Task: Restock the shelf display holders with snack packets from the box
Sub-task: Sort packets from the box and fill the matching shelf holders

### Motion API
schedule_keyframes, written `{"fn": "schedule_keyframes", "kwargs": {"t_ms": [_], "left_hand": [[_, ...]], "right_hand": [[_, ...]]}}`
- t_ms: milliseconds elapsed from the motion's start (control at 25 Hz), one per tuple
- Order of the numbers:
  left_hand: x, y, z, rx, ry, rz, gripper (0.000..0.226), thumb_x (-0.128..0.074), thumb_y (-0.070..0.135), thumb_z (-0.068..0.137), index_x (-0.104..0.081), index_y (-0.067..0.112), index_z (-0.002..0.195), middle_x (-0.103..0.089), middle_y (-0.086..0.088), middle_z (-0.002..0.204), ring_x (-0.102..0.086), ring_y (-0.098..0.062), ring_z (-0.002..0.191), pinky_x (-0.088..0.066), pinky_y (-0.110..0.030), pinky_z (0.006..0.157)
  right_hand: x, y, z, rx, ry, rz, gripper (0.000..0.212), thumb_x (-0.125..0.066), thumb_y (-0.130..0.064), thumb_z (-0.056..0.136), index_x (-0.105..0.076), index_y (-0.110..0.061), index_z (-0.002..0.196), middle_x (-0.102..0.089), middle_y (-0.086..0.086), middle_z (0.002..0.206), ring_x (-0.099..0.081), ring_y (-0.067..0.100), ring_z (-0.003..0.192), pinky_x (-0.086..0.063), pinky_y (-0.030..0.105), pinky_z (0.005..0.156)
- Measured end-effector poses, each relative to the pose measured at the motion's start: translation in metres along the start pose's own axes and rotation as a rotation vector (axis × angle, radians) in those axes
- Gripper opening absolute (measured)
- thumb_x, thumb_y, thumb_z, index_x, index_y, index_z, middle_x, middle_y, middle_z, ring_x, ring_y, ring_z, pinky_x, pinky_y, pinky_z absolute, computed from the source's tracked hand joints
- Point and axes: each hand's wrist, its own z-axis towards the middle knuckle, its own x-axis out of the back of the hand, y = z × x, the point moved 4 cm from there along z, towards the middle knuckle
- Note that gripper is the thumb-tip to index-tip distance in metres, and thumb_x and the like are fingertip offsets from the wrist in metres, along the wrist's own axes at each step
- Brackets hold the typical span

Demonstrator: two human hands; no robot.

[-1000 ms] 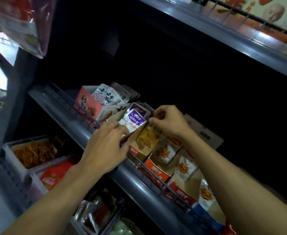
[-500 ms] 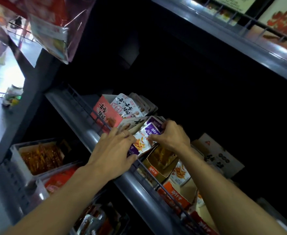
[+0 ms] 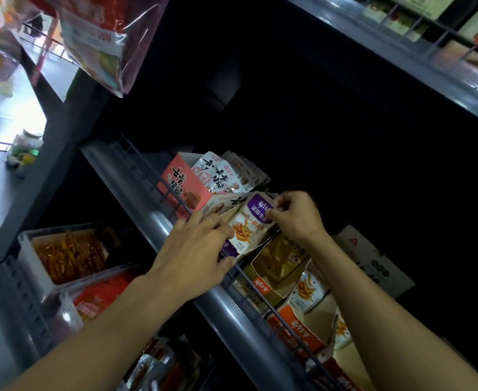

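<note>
Purple-and-white snack packets (image 3: pixel 250 224) stand in a cardboard display holder (image 3: pixel 249 248) on the grey shelf (image 3: pixel 158 221). My right hand (image 3: pixel 295 215) pinches the top edge of the front purple packet. My left hand (image 3: pixel 195 249) grips the holder's front, fingers over the wire rail and thumb low on the holder. Left of it stands a pink holder (image 3: pixel 182 187) full of white packets (image 3: pixel 216 174). To the right are a gold holder (image 3: pixel 277 261) and an orange one (image 3: pixel 297 325) with orange-print packets (image 3: pixel 306 290). No supply box is identifiable.
A wire rail (image 3: pixel 266 294) runs along the shelf front. Below left are clear bins of orange snacks (image 3: pixel 68 255) and red packs (image 3: pixel 96 300). Bagged goods (image 3: pixel 102 40) hang at top left. An upper shelf (image 3: pixel 401 66) crosses the top right. A white card (image 3: pixel 373 261) leans behind.
The view has shifted, so the shelf sits further right and lower. My right hand has moved from the gold holder onto the purple packets' tops; my left hand stays on the holder's front.
</note>
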Motion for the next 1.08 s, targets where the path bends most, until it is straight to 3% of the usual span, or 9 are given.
{"fn": "schedule_keyframes", "kwargs": {"t_ms": [120, 200, 320, 440, 600, 800, 960, 1080], "left_hand": [[0.000, 0.000, 0.000, -0.005, 0.004, 0.001, 0.056, -0.054, 0.055, 0.092, -0.042, 0.031, 0.142, -0.041, 0.011, 0.144, -0.032, -0.013, 0.131, -0.030, -0.037, 0.106], [0.000, 0.000, 0.000, -0.009, 0.009, -0.008, 0.056, -0.055, 0.055, 0.092, -0.043, 0.030, 0.141, -0.043, 0.011, 0.142, -0.033, -0.013, 0.130, -0.031, -0.036, 0.106], [0.001, 0.001, 0.002, -0.015, 0.003, 0.001, 0.055, -0.054, 0.055, 0.092, -0.045, 0.031, 0.140, -0.044, 0.011, 0.140, -0.035, -0.013, 0.128, -0.032, -0.036, 0.104], [0.002, 0.001, 0.004, -0.018, -0.017, 0.010, 0.055, -0.054, 0.055, 0.091, -0.045, 0.031, 0.140, -0.044, 0.010, 0.139, -0.036, -0.014, 0.127, -0.034, -0.036, 0.104], [0.004, 0.003, 0.002, -0.012, -0.031, 0.015, 0.055, -0.055, 0.054, 0.092, -0.044, 0.031, 0.140, -0.043, 0.010, 0.140, -0.036, -0.014, 0.128, -0.034, -0.037, 0.106], [0.006, 0.004, 0.002, -0.004, -0.038, 0.033, 0.054, -0.055, 0.054, 0.092, -0.045, 0.029, 0.139, -0.043, 0.009, 0.140, -0.036, -0.015, 0.128, -0.034, -0.037, 0.106], [0.006, 0.004, 0.002, -0.003, -0.054, 0.041, 0.053, -0.054, 0.055, 0.092, -0.046, 0.031, 0.138, -0.043, 0.009, 0.140, -0.036, -0.014, 0.127, -0.034, -0.036, 0.105], [0.006, 0.004, 0.002, 0.002, -0.068, 0.049, 0.053, -0.054, 0.055, 0.092, -0.046, 0.030, 0.138, -0.042, 0.010, 0.139, -0.036, -0.013, 0.126, -0.033, -0.034, 0.104]], "right_hand": [[-0.004, 0.007, 0.003, -0.055, 0.006, -0.034, 0.034, -0.064, -0.023, 0.092, -0.054, -0.016, 0.124, -0.057, 0.003, 0.115, -0.052, 0.009, 0.094, -0.044, 0.019, 0.066], [-0.004, 0.009, 0.005, -0.068, 0.011, -0.045, 0.042, -0.067, -0.026, 0.091, -0.052, -0.015, 0.128, -0.057, 0.006, 0.118, -0.051, 0.011, 0.095, -0.044, 0.022, 0.068], [-0.005, 0.011, 0.008, -0.067, 0.021, -0.072, 0.046, -0.070, -0.028, 0.088, -0.052, -0.015, 0.128, -0.058, 0.008, 0.123, -0.050, 0.011, 0.096, -0.046, 0.025, 0.072], [-0.006, 0.011, 0.008, -0.070, 0.018, -0.083, 0.049, -0.071, -0.027, 0.087, -0.051, -0.015, 0.130, -0.057, 0.008, 0.123, -0.050, 0.011, 0.094, -0.045, 0.021, 0.066], [-0.005, 0.009, 0.007, -0.053, 0.015, -0.102, 0.046, -0.073, -0.026, 0.085, -0.052, -0.015, 0.124, -0.056, 0.001, 0.110, -0.051, 0.006, 0.080, -0.043, 0.018, 0.060], [-0.010, 0.011, 0.002, -0.096, 0.006, -0.103, 0.047, -0.075, -0.032, 0.083, -0.052, -0.016, 0.121, -0.061, 0.005, 0.115, -0.055, 0.011, 0.085, -0.052, 0.026, 0.073], [-0.014, 0.004, -0.010, -0.099, 0.012, -0.437, 0.063, -0.079, -0.051, 0.072, -0.048, -0.020, 0.117, -0.050, -0.004, 0.101, -0.050, 0.013, 0.087, -0.044, 0.030, 0.071], [-0.017, 0.004, -0.014, -0.130, -0.027, -0.405, 0.049, -0.080, -0.041, 0.076, -0.049, -0.021, 0.109, -0.047, -0.007, 0.097, -0.050, 0.013, 0.088, -0.042, 0.029, 0.070]]}}
